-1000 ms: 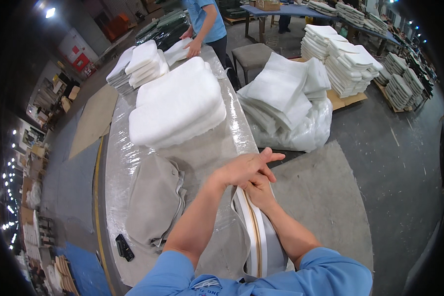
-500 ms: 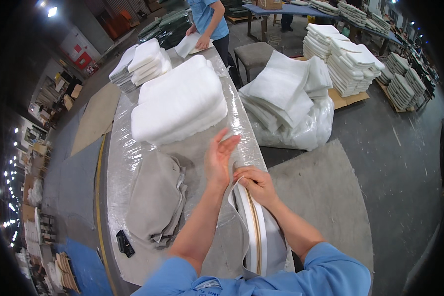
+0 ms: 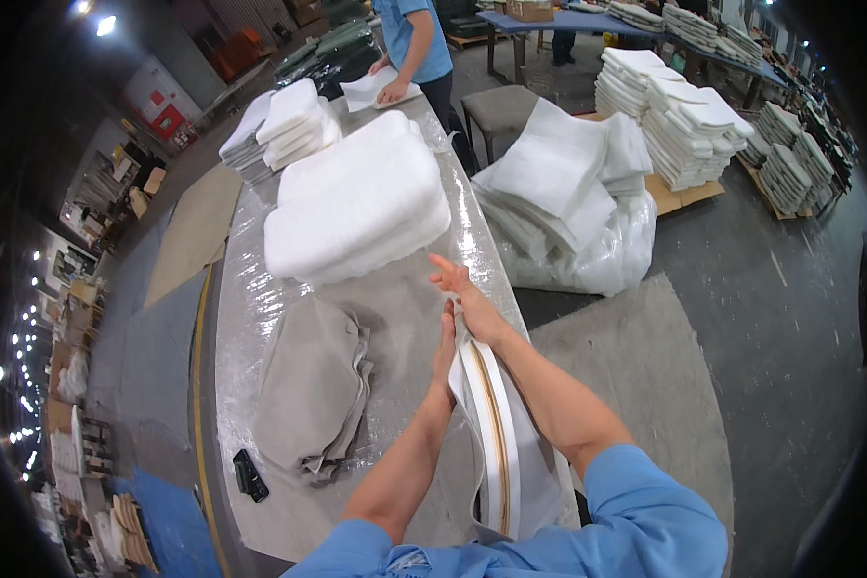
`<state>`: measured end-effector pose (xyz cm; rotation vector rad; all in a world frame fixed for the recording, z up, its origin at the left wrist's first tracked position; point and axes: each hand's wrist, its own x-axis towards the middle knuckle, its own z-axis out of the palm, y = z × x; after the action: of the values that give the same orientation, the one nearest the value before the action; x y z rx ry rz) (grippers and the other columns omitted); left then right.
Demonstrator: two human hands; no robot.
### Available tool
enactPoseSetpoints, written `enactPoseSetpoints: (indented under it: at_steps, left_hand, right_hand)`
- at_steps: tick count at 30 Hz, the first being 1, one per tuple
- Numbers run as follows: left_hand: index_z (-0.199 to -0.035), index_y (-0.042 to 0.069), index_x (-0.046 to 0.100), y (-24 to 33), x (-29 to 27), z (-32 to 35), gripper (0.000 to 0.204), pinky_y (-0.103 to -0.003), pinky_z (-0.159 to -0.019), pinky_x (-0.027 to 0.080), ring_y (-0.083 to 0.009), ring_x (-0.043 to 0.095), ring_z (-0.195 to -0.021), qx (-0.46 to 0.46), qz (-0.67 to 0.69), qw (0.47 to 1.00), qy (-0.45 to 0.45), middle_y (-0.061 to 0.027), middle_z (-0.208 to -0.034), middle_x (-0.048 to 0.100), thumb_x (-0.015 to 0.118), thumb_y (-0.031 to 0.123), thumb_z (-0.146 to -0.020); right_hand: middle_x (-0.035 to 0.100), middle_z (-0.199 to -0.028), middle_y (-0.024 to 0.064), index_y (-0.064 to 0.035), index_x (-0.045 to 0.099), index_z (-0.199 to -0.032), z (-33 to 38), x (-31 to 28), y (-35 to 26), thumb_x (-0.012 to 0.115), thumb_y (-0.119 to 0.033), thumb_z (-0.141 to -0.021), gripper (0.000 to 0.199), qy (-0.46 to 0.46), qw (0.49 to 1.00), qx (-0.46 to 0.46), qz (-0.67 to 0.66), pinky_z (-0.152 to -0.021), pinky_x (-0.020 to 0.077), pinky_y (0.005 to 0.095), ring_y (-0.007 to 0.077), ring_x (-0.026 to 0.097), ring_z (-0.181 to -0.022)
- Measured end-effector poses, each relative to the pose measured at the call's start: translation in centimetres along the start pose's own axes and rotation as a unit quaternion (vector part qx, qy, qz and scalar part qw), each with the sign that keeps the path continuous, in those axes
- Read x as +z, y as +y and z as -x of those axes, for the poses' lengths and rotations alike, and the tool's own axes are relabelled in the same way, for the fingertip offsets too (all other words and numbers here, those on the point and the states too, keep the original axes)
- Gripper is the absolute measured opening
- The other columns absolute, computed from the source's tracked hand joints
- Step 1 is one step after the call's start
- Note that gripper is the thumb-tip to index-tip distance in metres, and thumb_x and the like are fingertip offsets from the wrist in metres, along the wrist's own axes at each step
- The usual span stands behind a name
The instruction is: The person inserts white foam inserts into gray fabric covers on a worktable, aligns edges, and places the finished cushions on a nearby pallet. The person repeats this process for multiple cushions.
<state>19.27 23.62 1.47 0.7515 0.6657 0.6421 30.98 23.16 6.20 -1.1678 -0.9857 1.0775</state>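
A light grey cushion cover [image 3: 538, 472] stands on its edge against my front, with a white zipper tape [image 3: 492, 424] and brownish zipper teeth running along its upward side. At the far end of the cover, my right hand [image 3: 474, 301] has its fingers stretched out and apart, its palm side by the cover's tip. My left hand [image 3: 445, 347] lies flat along the left side of that end, fingers straight. Neither hand is closed on the cloth. Left of my forearm lies a stack of grey fabric covers [image 3: 310, 385].
Thick white padding [image 3: 356, 193] is piled farther up the plastic-wrapped table [image 3: 236, 356]. A black handheld object [image 3: 249, 476] lies near its left edge. A co-worker [image 3: 416, 48] handles white sheets at the far end. Bagged white padding [image 3: 573, 231] stands right of the table.
My right hand has let go of the cover's edge and moved forward with fingers extended. The left hand has come down from above to the cover's left side. The co-worker's white sheet has shifted.
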Motion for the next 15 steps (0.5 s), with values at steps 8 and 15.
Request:
enactPoseSetpoints:
  at_steps: [8, 15]
  left_hand:
    - [-0.168, 0.017, 0.025, 0.3, 0.5, 0.2, 0.080, -0.039, -0.120, 0.038, -0.0271, 0.043, -0.148, -0.002, -0.048, 0.999, 0.004, -0.0107, -0.166, 0.036, 0.038, 0.067, -0.107]
    - [-0.164, 0.006, 0.030, 2.4, 1.8, 2.9, 0.082, -0.036, -0.115, 0.043, -0.0235, 0.050, -0.141, 0.015, -0.073, 0.997, 0.018, -0.0120, -0.160, 0.045, 0.040, 0.064, -0.108]
  right_hand:
    - [0.048, -0.153, 0.0113, -0.0264, 0.029, -0.168, 1.2, -0.2, 1.2, 0.019, -0.085, -0.099, 0.091, 0.004, 0.999, -0.002, -0.052, -0.111, 0.0315, 0.0408, 0.0295, 0.041, -0.143]
    - [0.048, -0.157, 0.0126, -0.0093, 0.048, -0.157, 2.4, -1.4, 1.6, 0.041, -0.044, -0.112, 0.057, 0.033, 0.997, -0.071, 0.005, -0.115, 0.0357, 0.0359, 0.0214, 0.053, -0.124]
